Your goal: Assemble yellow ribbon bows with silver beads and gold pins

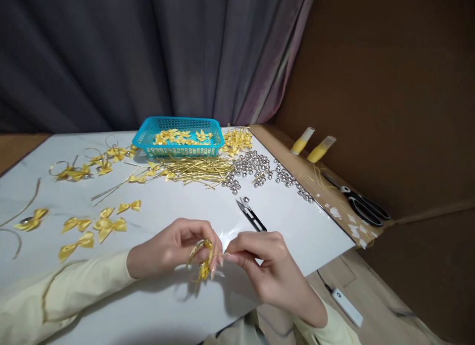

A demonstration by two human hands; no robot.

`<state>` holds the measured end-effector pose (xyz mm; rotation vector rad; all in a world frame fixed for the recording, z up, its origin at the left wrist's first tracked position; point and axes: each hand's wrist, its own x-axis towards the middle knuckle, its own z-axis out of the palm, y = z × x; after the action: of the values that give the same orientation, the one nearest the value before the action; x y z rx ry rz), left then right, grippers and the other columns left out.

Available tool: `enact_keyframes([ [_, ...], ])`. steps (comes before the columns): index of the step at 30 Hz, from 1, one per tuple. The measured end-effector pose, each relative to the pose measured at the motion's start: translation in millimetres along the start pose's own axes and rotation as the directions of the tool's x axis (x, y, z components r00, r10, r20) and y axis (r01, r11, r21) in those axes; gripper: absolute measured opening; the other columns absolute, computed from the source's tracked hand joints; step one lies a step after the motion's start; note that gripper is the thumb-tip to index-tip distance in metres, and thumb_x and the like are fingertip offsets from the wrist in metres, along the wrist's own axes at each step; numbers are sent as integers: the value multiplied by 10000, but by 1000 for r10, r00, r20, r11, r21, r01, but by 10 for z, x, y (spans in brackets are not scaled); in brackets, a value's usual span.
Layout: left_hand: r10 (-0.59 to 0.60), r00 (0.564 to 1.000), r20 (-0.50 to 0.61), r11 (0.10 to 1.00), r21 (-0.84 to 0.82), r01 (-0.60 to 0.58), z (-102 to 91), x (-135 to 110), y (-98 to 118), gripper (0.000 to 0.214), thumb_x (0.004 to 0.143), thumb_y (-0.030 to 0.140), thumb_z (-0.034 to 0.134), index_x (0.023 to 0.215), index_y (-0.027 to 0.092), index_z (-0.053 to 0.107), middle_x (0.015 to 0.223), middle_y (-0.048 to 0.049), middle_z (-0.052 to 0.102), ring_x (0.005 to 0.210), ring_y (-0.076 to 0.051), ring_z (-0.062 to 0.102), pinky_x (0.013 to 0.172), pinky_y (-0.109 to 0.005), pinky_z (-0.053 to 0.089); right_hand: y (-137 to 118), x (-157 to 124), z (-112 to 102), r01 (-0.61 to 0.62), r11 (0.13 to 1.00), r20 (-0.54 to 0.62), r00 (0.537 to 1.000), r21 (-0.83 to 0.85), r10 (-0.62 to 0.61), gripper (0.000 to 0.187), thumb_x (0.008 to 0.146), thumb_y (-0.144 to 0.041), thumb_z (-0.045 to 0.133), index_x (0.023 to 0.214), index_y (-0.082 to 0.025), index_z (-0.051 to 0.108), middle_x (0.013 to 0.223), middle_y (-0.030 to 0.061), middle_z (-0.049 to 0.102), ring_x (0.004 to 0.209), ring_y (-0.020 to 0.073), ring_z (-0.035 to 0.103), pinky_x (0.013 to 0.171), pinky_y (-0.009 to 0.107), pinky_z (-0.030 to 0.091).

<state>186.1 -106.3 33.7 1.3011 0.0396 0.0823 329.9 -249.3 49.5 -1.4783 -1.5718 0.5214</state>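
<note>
My left hand [174, 248] is closed round a small gold wire ring with a yellow ribbon bow [202, 261] on it, held just above the white table [166, 305]. My right hand [263, 266] pinches the same piece from the right, fingertips pressed together at the ring's edge. A pair of black thread snips [250, 215] lies on the table just beyond my right hand. Loose yellow bows [94, 226] lie to the left of my left hand.
A blue basket [146, 139] of yellow bows stands at the back, with gold wires [196, 169] and silver beads [256, 167] in front of it. Finished bow rings [74, 172] lie back left. Black scissors [361, 204] and two yellow tubes [311, 144] rest on the brown ledge at right.
</note>
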Motion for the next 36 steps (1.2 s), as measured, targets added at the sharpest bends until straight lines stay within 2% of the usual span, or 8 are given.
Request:
enact_keyframes([
  [3, -1, 1000, 3, 1000, -23, 1, 4, -11, 12, 282, 822, 413, 626, 759, 142, 586, 734, -43, 622, 638, -131, 571, 634, -263, 445, -1, 11, 8, 1, 1000, -15, 1000, 29, -1, 206, 825, -113, 525, 658, -150, 640, 543, 6, 579, 482, 99, 484, 476, 207, 342],
  [7, 2, 1000, 19, 1000, 9, -2, 8, -21, 26, 282, 829, 414, 619, 753, 145, 579, 735, -45, 617, 652, -137, 566, 648, -273, 441, 20, 3, -5, 18, 1000, 48, 999, 10, -18, 224, 805, -71, 499, 669, -148, 659, 531, 4, 568, 473, 95, 475, 474, 205, 335],
  [10, -20, 1000, 2, 997, 76, 20, 10, -26, 42, 277, 843, 410, 602, 765, 146, 577, 726, -40, 613, 661, -141, 556, 662, -280, 433, 53, -28, -3, 92, 989, 65, 994, -118, -85, 278, 760, -15, 421, 728, -153, 660, 557, 18, 582, 505, 117, 497, 509, 226, 340],
  [15, -48, 998, -35, 981, 187, 54, 26, -23, 81, 325, 847, 468, 568, 782, 150, 559, 726, -51, 627, 665, -155, 566, 656, -289, 444, 90, -55, 71, 141, 926, 44, 990, -350, -134, 282, 720, -13, 371, 688, -169, 604, 515, 1, 486, 495, 135, 413, 482, 255, 251],
  [22, 11, 1000, -30, 935, 355, 0, 51, -23, 82, 308, 892, 430, 502, 751, 160, 546, 719, -45, 620, 685, -163, 568, 677, -292, 437, 187, -26, 210, 61, 973, -52, 996, -224, -75, 221, 589, -21, 336, 572, -180, 488, 480, -28, 418, 459, 107, 344, 458, 228, 242],
  [30, 103, 991, 81, 871, 473, -129, 72, -29, 180, 225, 923, 286, 470, 751, 171, 557, 723, -43, 636, 761, -167, 570, 750, -276, 436, 204, 11, 240, 57, 995, -97, 993, -85, -65, 231, 580, -14, 334, 541, -176, 494, 467, -33, 453, 427, 84, 380, 430, 204, 269],
  [33, 88, 993, 75, 839, 533, -114, 44, -52, 197, 143, 903, 209, 491, 790, 176, 572, 768, -39, 652, 795, -167, 583, 785, -278, 438, 220, 38, 153, 67, 990, -69, 995, -128, -76, 281, 626, 3, 345, 636, -172, 565, 521, -15, 527, 458, 97, 448, 453, 205, 328],
  [36, 40, 999, -33, 833, 553, -15, -15, -101, 176, 24, 854, 168, 558, 870, 185, 557, 832, -26, 643, 749, -147, 612, 697, -236, 467, 254, 115, 46, 115, 959, -35, 991, -258, -128, 313, 727, 10, 349, 793, -149, 610, 659, 41, 630, 565, 129, 548, 529, 224, 405],
])
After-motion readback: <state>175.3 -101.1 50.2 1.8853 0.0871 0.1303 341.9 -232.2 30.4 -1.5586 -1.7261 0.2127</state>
